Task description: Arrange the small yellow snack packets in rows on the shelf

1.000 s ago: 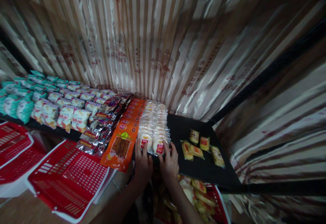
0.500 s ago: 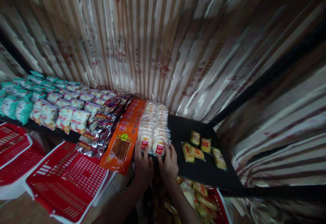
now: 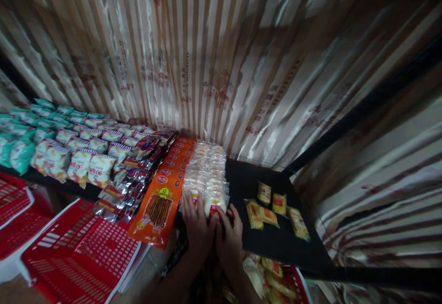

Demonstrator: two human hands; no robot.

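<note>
Two rows of clear-wrapped round white cakes with red labels (image 3: pixel 208 175) lie on a black shelf (image 3: pixel 276 242). My left hand (image 3: pixel 195 225) rests with fingers stretched flat over the front packet of the left row. Beside it, my right hand (image 3: pixel 230 235) touches the front packet of the right row, fingers spread along its edge. The two hands press together at the shelf's front edge. Neither hand grips a packet that I can see.
Orange snack packets (image 3: pixel 162 193), silvery dark packets (image 3: pixel 127 179) and white and teal bags (image 3: pixel 69 156) fill the shelf to the left. Several yellow packets (image 3: pixel 272 207) lie loose to the right. Red baskets (image 3: pixel 72 258) sit below left; another with yellow packets (image 3: pixel 276 281) sits below. Striped curtain (image 3: pixel 207 64) behind.
Both hands have slid together and slightly down toward the shelf's front edge; the left fingers now lie over the front cake packet. The view has shifted a little.
</note>
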